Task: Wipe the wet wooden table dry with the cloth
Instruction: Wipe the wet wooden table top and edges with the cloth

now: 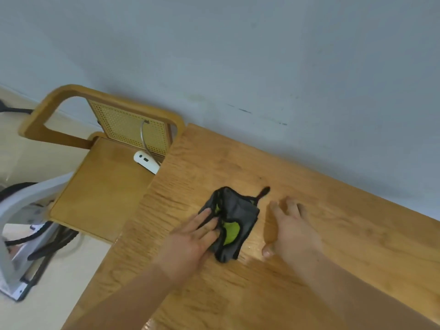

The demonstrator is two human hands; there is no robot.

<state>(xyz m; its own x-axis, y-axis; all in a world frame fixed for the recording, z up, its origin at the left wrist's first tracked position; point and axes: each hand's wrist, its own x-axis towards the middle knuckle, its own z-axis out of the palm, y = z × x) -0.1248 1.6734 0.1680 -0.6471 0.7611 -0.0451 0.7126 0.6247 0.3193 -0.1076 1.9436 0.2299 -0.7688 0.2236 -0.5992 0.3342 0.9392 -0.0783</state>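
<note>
Resting on: a honey-coloured wooden table (321,246) with visible grain, pushed up against a pale grey-blue wall (238,55).
Cloth: a crumpled dark grey cloth with lime-green patches (229,225), bunched into a rough lump near the middle of the tabletop, well in from the left edge.
Cloth loop: a short black hanging loop (263,192) sticks out from the far corner of the cloth and lies flat on the wood.
Left hand: the person's bare left hand (192,241) lies palm down, fingers stretched out and close together, fingertips pressed on the near-left side of the cloth. It pinches nothing.
Right hand: the person's bare right hand (291,231) is palm down just beside the cloth on its right, apart from it, fingers loosely spread, thumb tip near the wood. It holds nothing; whether the palm touches the table cannot be told.
Wet patch: a glossy sheen (252,252) shows on the wood between the cloth's near end and the right thumb.
Forearms: both bare, entering from the bottom edge.
Chair: a light wooden chair with a woven cane back panel (107,167), tucked at the table's left end.
On the chair seat: a white power strip (146,161) with a grey cable rising from it.
Floor, left: a pale floor carrying a white and grey appliance with black cords (26,225), blurred, kind unclear.
</note>
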